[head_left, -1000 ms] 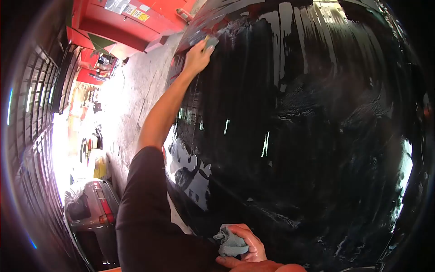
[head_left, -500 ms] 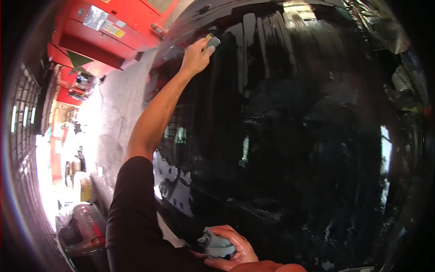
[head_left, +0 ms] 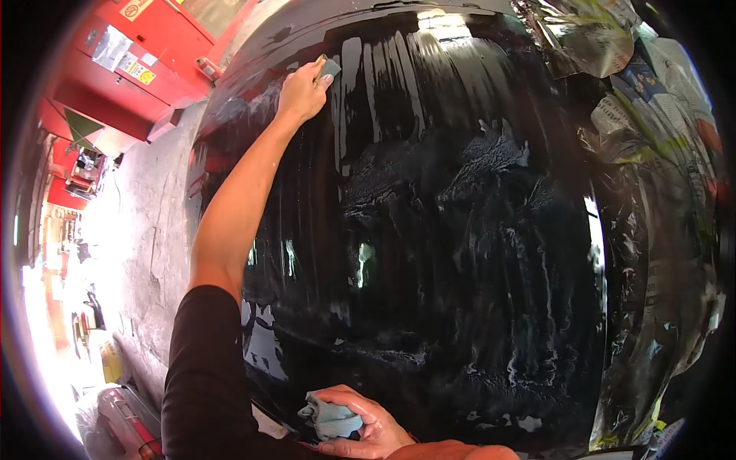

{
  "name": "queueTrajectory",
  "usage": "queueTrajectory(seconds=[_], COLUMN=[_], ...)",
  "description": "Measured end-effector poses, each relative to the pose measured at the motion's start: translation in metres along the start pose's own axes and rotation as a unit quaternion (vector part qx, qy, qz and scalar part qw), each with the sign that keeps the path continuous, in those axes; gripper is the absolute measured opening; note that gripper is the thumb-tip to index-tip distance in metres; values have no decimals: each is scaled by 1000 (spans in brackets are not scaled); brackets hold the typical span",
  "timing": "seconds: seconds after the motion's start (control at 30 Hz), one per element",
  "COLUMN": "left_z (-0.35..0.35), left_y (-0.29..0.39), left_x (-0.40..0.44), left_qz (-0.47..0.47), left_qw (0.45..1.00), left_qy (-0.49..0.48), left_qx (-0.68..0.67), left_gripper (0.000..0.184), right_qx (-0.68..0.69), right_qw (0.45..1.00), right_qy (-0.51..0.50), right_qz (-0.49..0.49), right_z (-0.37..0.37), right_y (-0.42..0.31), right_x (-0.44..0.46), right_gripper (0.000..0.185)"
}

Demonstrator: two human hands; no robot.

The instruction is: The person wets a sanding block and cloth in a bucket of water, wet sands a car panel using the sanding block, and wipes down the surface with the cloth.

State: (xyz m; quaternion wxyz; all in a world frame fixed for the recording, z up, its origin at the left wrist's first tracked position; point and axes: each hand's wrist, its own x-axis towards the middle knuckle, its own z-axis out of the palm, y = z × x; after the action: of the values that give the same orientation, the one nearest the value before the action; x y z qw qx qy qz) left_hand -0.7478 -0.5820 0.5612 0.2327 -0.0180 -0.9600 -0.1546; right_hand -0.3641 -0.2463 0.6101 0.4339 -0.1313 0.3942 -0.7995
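Observation:
A wet, glossy black car panel (head_left: 429, 253) fills most of the view, with streaks and whitish, watery residue over it. My left hand (head_left: 303, 93) reaches to its far left part, fingers closed on a small grey-green sanding block (head_left: 331, 70) with a yellowish edge. The block appears to rest against the panel. Close to my body at the bottom, my right hand (head_left: 368, 425) grips a bunched light blue-grey cloth (head_left: 334, 416). Its wet fingers curl over the top of the cloth, with the thumb below.
Crumpled newspaper and plastic sheeting (head_left: 652, 176) run along the panel's right side. Left of it lies a grey concrete floor (head_left: 149, 230). Red cabinets (head_left: 146, 61) stand at the upper left. A grey and red machine or case (head_left: 123, 422) is at the lower left.
The view has shifted right, so more newspaper shows. My left hand still holds the block at the panel's far left, and my right hand keeps the cloth. More whitish residue is visible.

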Motion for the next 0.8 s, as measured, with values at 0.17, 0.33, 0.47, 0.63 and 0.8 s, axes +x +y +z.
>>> queueTrajectory(seconds=[0.17, 0.33, 0.47, 0.63, 0.8], left_z=[-70, -91, -41, -52, -115], left_y=[81, 105, 42, 86, 244], left_x=[-163, -220, -77, -145, -305], left_qz=[107, 78, -24, 61, -109], left_qw=[992, 990, 996, 998, 871], left_qy=[-67, -85, -51, -1, -301], left_qx=[-30, -76, -74, -26, -373], left_gripper=[54, 55, 40, 41, 42], right_qx=[97, 84, 243, 250, 123], right_qw=[993, 993, 951, 932, 943], right_qy=[35, 67, 138, 225, 200], right_qz=[56, -41, -135, -137, -237], right_z=[-2, -8, 13, 18, 4], right_y=[-2, 13, 25, 2, -59], right_x=[-4, -9, -17, -18, -50], right_gripper=[58, 42, 46, 39, 40])
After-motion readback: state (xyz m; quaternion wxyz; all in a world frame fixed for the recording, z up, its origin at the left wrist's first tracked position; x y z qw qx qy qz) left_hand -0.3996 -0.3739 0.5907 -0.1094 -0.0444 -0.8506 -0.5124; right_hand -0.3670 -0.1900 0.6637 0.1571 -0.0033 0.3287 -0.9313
